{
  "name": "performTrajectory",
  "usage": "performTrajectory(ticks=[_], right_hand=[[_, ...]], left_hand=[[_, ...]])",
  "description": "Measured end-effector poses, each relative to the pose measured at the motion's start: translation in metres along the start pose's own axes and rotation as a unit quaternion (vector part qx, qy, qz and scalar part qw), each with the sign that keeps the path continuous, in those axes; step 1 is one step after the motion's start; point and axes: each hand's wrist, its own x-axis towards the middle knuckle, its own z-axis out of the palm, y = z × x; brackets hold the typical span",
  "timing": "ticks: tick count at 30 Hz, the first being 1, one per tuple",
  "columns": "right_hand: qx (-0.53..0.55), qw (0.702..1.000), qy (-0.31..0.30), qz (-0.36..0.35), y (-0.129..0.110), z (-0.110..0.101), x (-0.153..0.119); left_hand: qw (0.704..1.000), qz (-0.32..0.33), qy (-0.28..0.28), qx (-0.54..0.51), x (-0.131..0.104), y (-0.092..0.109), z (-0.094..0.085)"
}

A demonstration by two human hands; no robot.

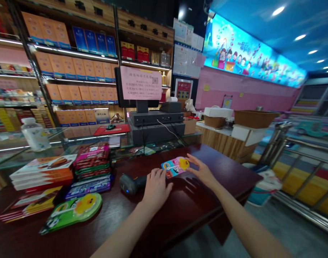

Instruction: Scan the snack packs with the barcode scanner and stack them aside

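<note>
A pink and blue lollipop pack (pixel 176 166) with a yellow chick head is between my hands, over the dark red table. My right hand (pixel 203 173) has its thumb and fingers round the chick end of the pack. At the other end is my left hand (pixel 156 186), back up, thumb apart from the fingers; its fingertips reach the pack's edge. Just left of that hand lies a black barcode scanner (pixel 130 184) with a small blue light. A green pack (pixel 75 211) with a similar chick rests on the table at the left.
Stacked white-and-orange boxes (pixel 42 172), dark snack packs (pixel 92 161) and purple packs (pixel 90 187) stand on the left of the table (pixel 120 233). Behind are a glass counter, a bottle (pixel 36 134) and a monitor (pixel 141 84). Metal railing (pixel 309 175) runs at right.
</note>
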Motion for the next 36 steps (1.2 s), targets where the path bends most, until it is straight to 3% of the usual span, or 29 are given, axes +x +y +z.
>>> performTrajectory(ticks=[4,12,26,36], right_hand=[[-0.024,0.999,-0.025,0.026,0.013,-0.012,-0.007],[-0.065,0.994,-0.056,0.063,0.026,-0.020,-0.019],[-0.056,0.994,-0.069,0.071,0.033,-0.022,-0.023],[-0.130,0.988,-0.055,0.065,0.027,-0.020,-0.025]], left_hand=[[0.998,-0.013,-0.051,-0.023,0.006,0.011,0.011],[0.997,-0.013,-0.075,-0.009,0.006,0.019,0.024],[0.998,-0.015,-0.064,0.003,0.006,0.015,0.042],[0.998,-0.011,-0.055,0.004,0.006,0.014,0.044]])
